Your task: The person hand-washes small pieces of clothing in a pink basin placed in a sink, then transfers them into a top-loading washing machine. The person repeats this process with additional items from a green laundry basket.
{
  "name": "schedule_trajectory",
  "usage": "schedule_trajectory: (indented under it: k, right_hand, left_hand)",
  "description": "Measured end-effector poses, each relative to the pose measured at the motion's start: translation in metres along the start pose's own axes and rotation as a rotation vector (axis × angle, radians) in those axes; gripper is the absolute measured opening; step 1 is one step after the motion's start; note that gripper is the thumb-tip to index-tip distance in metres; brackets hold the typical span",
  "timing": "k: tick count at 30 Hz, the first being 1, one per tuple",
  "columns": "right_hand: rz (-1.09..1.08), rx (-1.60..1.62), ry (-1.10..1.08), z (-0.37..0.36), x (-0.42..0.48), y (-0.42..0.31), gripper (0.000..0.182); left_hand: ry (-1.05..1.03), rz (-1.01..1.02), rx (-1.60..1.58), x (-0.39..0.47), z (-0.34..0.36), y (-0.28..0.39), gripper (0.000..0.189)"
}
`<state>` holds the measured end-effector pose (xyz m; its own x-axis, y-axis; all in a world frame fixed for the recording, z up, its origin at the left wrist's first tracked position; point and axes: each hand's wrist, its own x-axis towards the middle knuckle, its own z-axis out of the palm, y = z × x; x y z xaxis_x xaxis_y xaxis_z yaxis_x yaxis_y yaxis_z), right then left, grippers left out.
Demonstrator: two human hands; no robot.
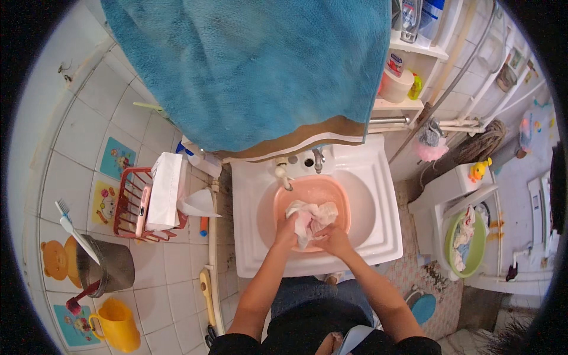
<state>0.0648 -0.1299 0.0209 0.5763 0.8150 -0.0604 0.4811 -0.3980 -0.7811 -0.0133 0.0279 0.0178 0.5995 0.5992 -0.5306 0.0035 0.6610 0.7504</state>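
Both hands are over a pink plastic basin [345,186] that sits in a white ceramic washbasin [387,242]. My left hand [286,233] grips the left side of a bunched, wet-looking white and pale pink cloth [326,213]. At the lower right of the same cloth, my right hand [333,239] pinches its edge with the fingers. Water appears to lie in the pink basin around the cloth. The fingertips are partly hidden in the folds. A cream-coloured tap [282,173] reaches over the basin's back rim, with a metal tap [318,160] to its right.
A large blue towel [257,75] hangs above the washbasin. At left, a red wire basket [128,208] holds tissues; a dark cup [115,264] and yellow mug [115,324] are below. Shelves [417,49] carry bottles. A green basin [481,248] of clothes stands at right.
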Motion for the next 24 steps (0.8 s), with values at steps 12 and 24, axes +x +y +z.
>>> schedule_trajectory:
  k: [12,24]
  right_hand:
    - [0.203,0.099,0.363,-0.04,-0.007,0.066,0.005]
    - [0.502,-0.424,0.505,-0.112,-0.019,0.079,0.017]
  left_hand:
    - [-0.014,-0.025,-0.04,0.017,0.013,-0.007,0.039]
    - [-0.012,0.027,0.092,0.034,0.004,-0.047,0.033]
